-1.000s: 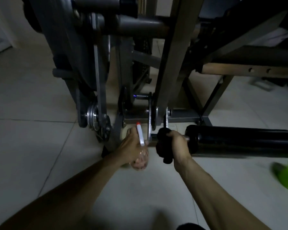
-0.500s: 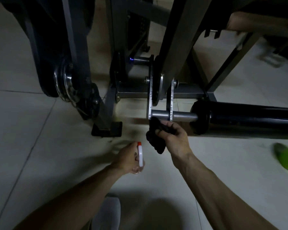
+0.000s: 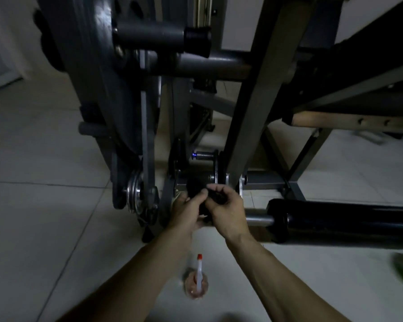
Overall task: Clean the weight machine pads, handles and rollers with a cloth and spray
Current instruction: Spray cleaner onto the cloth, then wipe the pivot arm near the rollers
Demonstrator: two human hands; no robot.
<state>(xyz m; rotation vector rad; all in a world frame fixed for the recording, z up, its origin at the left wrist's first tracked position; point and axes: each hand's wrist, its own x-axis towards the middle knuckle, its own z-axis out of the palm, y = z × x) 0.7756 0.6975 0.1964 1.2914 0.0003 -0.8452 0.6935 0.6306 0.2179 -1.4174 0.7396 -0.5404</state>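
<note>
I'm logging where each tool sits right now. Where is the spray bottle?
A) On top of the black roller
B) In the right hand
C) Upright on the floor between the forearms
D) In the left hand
C: the spray bottle stands on the floor between the forearms, while the left hand and right hand both grip the black cloth.

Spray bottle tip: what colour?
Red-orange, atop a white nozzle on the spray bottle. Shows best in the head view, bottom centre.

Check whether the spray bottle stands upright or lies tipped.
Upright: the clear, red-tipped spray bottle stands on the pale tiled floor, nozzle uppermost.
</note>
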